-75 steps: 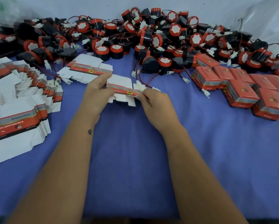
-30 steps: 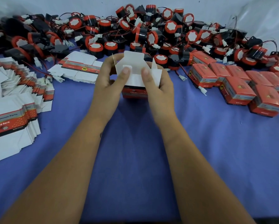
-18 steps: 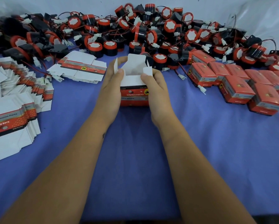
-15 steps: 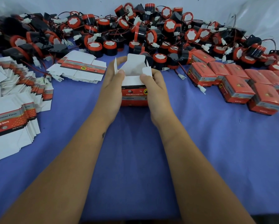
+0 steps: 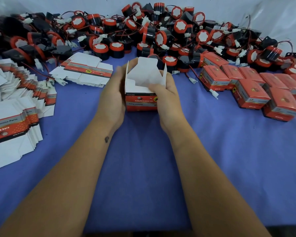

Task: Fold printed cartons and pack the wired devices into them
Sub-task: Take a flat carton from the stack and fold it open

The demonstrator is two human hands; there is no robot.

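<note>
A red printed carton (image 5: pixel 141 103) stands squared up on the blue cloth at the centre, its white top flaps (image 5: pixel 146 71) standing up and open. My left hand (image 5: pixel 112 98) grips its left side, and my right hand (image 5: pixel 167 94) grips its right side with the thumb pressed inside on a white flap. Behind it lies a big heap of black and red wired devices (image 5: pixel 154 36) with white connectors. The inside of the carton is hidden from me.
Fanned stacks of flat cartons (image 5: pixel 12 108) lie at the left, and a small stack of flat cartons (image 5: pixel 85 71) lies left of my hands. Several closed red cartons (image 5: pixel 250 91) sit in rows at the right. Blue cloth (image 5: pixel 143 168) covers the table.
The flat carton has been opened into a box and set upright on the cloth. In the last half second my right thumb has pushed further into the top opening.
</note>
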